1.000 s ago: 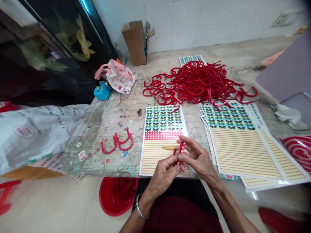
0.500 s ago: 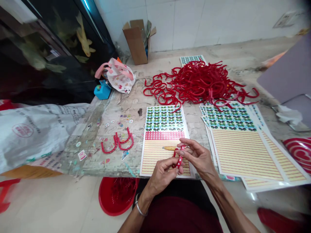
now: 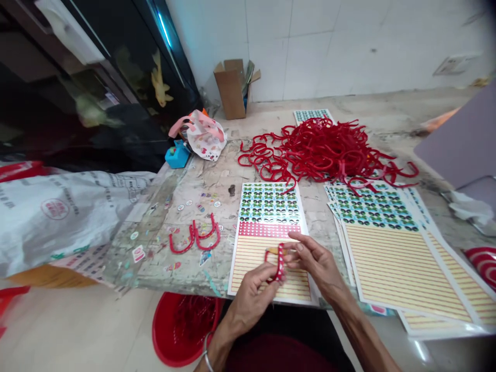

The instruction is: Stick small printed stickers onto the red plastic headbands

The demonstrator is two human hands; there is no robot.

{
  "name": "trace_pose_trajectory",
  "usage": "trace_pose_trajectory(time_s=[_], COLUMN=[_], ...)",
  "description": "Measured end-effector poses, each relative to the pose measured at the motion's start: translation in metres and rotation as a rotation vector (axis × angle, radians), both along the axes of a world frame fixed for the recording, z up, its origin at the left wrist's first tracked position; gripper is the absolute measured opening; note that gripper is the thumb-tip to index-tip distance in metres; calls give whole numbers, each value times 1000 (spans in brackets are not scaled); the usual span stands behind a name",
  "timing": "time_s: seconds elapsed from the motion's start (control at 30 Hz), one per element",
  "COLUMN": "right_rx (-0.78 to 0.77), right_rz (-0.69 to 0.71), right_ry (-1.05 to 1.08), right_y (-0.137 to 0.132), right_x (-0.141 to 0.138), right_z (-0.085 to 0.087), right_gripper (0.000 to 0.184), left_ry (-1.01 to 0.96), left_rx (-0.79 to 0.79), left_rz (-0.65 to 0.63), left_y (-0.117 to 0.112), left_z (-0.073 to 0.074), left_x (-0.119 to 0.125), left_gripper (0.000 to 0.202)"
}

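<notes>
Sack (image 3: 58, 217), white with print, slumps at the far left, its edge lapping onto the worktop (image 3: 217, 175). Below the worktop's near edge a red basin (image 3: 166, 341) sits on the floor with red pieces in it. Right of the sack two loose red hooks (image 3: 197, 238) lie on the worktop, touching each other, among small stickers stuck to the surface.

Next comes a sheet (image 3: 267, 206): green and black stickers in rows at its far end, a red strip under them, bare yellow lines nearest me. My left hand (image 3: 251, 294) is over the sheet's near end, its grip pinching the lower end of the band (image 3: 279, 263) between thumb and fingers. The band is red with white dots, curved, and stands roughly upright just above the yellow lines. My right hand (image 3: 315, 263) meets it from the other side, its grip closed on the band's upper part with the fingertips.

Farther back and to the right, a pile (image 3: 325, 150) of plain red bands is heaped on the worktop. Its near edge spills onto a fanned stack (image 3: 395, 248) of more sheets, which lies just beside my right hand.
</notes>
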State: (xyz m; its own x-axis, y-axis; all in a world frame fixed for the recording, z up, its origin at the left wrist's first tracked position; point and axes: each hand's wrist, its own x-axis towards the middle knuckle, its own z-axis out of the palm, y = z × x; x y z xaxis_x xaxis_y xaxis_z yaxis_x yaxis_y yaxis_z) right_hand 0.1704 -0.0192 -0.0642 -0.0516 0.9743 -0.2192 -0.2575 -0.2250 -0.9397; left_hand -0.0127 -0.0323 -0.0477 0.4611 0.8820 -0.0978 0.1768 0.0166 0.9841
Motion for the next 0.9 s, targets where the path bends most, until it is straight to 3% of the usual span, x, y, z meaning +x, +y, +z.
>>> trace_pose_trajectory(time_s=[0.1,0.17,0.23,0.33,0.47,0.57,0.67,0.77,0.9], right_rx=[47,101,202,404,552,590,638,690,716], right_rz=[-46,-58,-44,21,115,143,101,-7,-79], right_ry=[-130,-323,-587,-955,-1179,-1150,-1130,-1253,-1451], right_y=[3,6,9,11,7,7,22,63,132], right_x=[5,10,11,5,-12,-14,-3,14,29], right_z=[-4,-8,-13,-19,-25,-23,-16,-8,-10], right_gripper=[38,36,31,24,19,17,19,23,29], left_ry=[196,324,461,630,784,801,820,800,661], left_rx=[240,329,398,532,651,670,709,729,728], left_rz=[151,185,205,348,397,476,544,588,498], left_y=[12,21,30,45,71,91,97,86,55], left_z=[1,-7,-23,-50,-72,-70,-59,-47,-42], left_x=[-30,-52,-72,-94,-119,-137,-143,-129,-92], left_gripper=[23,26,25,24,22,22,21,24,25])
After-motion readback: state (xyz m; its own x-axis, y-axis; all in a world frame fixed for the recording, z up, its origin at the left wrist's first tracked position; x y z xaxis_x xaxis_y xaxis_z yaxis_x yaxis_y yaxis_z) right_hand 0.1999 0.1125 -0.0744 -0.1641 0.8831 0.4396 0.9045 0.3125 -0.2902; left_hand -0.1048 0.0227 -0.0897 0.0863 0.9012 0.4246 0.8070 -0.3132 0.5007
